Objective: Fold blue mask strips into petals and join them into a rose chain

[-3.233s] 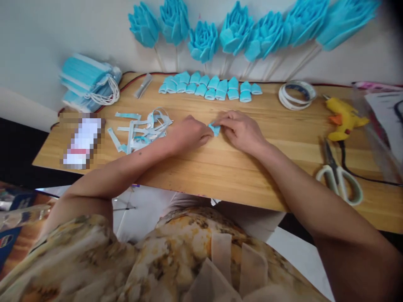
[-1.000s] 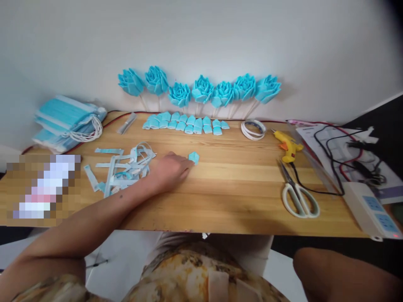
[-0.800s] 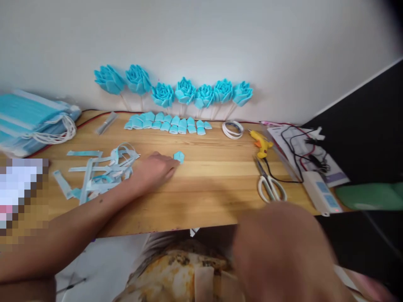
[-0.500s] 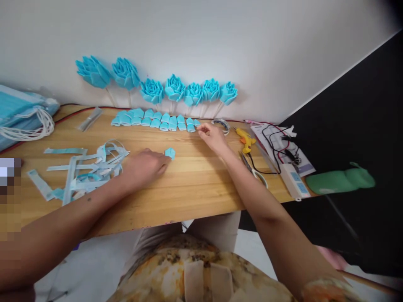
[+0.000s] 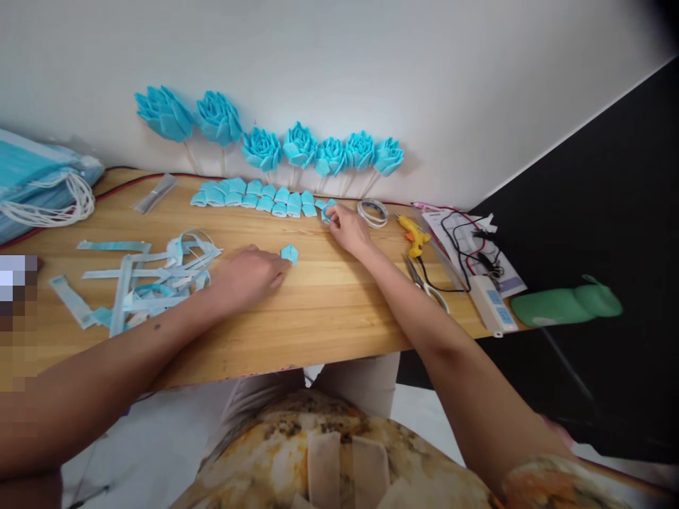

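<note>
On the wooden table, my left hand (image 5: 254,276) rests with curled fingers, its fingertips at the lower left edge of a small folded blue fabric petal (image 5: 289,254). My right hand (image 5: 349,227) reaches to the right end of a double row of similar blue petals (image 5: 265,199), where thumb and forefinger close on one petal (image 5: 326,213), partly hidden by the fingers. Behind the row, several blue fabric flowers (image 5: 300,145) on thin stems lean against the wall.
Cut mask strips (image 5: 127,276) lie at left, near stacked blue masks (image 5: 37,170) and a clear packet (image 5: 156,193). At right are a tape roll (image 5: 373,213), yellow glue gun (image 5: 414,235), scissors (image 5: 427,286), power strip (image 5: 492,304), cables and a green bottle (image 5: 565,305).
My right hand has moved slightly left, its fingers now over a petal at the row's end. My left hand stays by the single petal. The view has shifted a little.
</note>
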`<state>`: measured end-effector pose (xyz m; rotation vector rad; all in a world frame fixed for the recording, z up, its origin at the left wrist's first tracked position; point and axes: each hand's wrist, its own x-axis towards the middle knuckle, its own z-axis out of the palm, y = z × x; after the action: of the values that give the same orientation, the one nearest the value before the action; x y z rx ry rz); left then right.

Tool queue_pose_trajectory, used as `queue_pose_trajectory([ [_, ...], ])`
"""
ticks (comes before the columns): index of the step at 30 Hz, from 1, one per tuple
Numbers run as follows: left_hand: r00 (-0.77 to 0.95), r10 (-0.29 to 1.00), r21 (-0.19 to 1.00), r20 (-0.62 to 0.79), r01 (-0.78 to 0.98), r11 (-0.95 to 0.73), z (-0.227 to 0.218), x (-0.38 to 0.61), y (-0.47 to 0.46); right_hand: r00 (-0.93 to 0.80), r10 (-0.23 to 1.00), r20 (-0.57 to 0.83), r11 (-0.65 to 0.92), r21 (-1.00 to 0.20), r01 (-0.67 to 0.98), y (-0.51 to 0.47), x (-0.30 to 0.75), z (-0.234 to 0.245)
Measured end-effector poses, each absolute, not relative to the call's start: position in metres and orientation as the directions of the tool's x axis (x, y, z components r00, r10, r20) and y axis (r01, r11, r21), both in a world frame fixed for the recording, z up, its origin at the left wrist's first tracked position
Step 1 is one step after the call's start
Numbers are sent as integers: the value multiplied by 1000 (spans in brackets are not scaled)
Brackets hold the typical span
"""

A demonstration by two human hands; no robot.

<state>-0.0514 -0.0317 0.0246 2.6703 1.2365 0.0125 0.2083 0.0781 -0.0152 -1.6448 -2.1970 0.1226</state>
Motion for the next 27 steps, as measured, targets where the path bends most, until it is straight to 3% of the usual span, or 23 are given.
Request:
queue_pose_trajectory([
  [9, 643, 764, 194, -56, 757, -624, 29, -51, -33, -354, 906, 234, 417, -333, 846, 47, 223, -8],
  [18, 654, 754, 177, -60, 750, -637, 23, -52, -30, -203, 926, 319, 359, -571, 738, 39, 234, -21],
  [23, 647, 761, 177, -39, 754, -632, 22, -52, -30, -222, 916, 333, 392, -628, 672, 40, 238, -23],
  [27, 657, 753, 177, -32, 746, -642, 23, -52, -31, -129, 913, 388, 377, -679, 630, 44, 238, -25],
])
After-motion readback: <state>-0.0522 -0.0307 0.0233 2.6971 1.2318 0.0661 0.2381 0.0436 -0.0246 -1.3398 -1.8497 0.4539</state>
